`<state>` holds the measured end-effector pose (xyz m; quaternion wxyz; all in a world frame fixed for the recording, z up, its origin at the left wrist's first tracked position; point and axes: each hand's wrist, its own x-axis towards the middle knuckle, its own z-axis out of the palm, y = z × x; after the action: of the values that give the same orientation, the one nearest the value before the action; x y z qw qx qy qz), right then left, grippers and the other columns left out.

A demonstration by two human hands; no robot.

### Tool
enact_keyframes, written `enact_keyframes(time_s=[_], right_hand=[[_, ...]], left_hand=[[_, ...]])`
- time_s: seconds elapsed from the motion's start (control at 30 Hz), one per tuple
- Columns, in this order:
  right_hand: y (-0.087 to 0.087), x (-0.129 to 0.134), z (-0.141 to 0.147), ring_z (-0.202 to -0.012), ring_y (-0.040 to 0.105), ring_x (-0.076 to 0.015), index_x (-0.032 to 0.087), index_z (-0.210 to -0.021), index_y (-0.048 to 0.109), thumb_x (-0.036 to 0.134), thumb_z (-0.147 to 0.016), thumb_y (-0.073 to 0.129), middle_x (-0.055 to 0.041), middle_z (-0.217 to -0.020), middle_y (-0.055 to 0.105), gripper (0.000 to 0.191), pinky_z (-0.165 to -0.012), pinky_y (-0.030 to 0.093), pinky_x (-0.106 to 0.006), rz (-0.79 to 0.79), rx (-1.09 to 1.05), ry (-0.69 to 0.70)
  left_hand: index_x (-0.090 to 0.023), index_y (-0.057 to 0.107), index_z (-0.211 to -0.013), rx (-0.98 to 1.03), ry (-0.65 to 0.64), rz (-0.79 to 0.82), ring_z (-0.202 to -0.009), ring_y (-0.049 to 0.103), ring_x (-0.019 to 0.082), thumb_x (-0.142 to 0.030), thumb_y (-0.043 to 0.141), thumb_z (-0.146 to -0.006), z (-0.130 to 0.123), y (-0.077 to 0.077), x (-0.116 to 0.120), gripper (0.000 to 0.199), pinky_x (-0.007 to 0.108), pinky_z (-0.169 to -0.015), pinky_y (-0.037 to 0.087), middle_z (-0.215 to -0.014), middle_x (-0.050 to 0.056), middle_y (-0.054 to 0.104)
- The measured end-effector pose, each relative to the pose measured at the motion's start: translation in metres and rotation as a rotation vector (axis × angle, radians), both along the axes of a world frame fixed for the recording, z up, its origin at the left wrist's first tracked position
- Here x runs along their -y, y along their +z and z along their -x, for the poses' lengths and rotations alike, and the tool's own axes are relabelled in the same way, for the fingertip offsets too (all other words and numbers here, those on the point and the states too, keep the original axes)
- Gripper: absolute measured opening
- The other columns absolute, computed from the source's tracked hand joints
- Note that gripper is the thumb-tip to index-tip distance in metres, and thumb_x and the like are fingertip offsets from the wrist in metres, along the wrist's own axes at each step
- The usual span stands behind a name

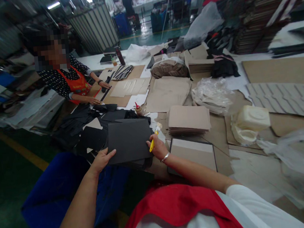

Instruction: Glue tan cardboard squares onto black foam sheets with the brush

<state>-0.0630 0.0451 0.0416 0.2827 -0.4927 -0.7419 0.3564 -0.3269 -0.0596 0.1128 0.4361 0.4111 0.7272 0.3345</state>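
Note:
Both my hands are at a dark rectangular sheet (129,139) above a pile of black pieces. My left hand (103,160) grips its lower left edge, thumb on top. My right hand (158,148) is closed round a yellow-handled brush (152,146), its pale bristles pointing up and away; the fingers also meet the sheet's right edge. Just right of that hand lies a dark-edged board (193,154) with a beige panel. A stack of beige boards (189,119) sits behind it. Beyond the dark sheet stands a small bottle with a red tip (139,109).
Across the table's left side, a co-worker in an orange apron (76,81) has both hands on flat pieces. A white plastic container (255,117) and clear plastic bags (212,94) lie to the right. Blue fabric-like bins (55,200) stand below the table's left edge.

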Motion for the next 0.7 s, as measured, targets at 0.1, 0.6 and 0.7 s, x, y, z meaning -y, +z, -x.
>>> enact_keyframes(time_s=[0.1,0.6,0.7], right_hand=[[-0.001,-0.007,-0.008,-0.059,0.054,-0.0154,0.021,-0.093,0.047,0.03,-0.084,0.052,0.0009,-0.069,0.055,0.014,-0.056,0.034,-0.024,-0.026,0.0,-0.023],[0.006,0.05,-0.113,-0.063,0.052,-0.014,0.022,-0.085,0.046,0.034,-0.085,0.048,-0.0009,-0.075,0.055,0.012,-0.062,0.041,-0.025,-0.056,-0.107,-0.098],[0.018,0.036,-0.149,-0.06,0.049,-0.0141,0.023,-0.085,0.046,0.037,-0.084,0.049,-0.0001,-0.072,0.053,0.015,-0.06,0.04,-0.026,-0.062,-0.083,-0.192]], left_hand=[[-0.013,0.062,-0.117,-0.195,-0.114,-0.013,-0.111,0.059,0.028,-0.06,0.06,-0.071,-0.006,0.001,-0.001,0.066,0.041,-0.096,0.046,-0.117,0.012,0.066],[-0.005,0.051,-0.126,-0.888,-0.296,-0.07,-0.132,0.038,0.031,-0.05,0.036,-0.085,-0.033,-0.04,0.0,0.063,0.047,-0.109,0.031,-0.134,0.021,0.05],[-0.01,0.049,-0.131,-0.976,-0.343,-0.09,-0.135,0.035,0.029,-0.046,0.036,-0.088,-0.037,-0.043,-0.001,0.057,0.045,-0.11,0.029,-0.14,0.018,0.046]])
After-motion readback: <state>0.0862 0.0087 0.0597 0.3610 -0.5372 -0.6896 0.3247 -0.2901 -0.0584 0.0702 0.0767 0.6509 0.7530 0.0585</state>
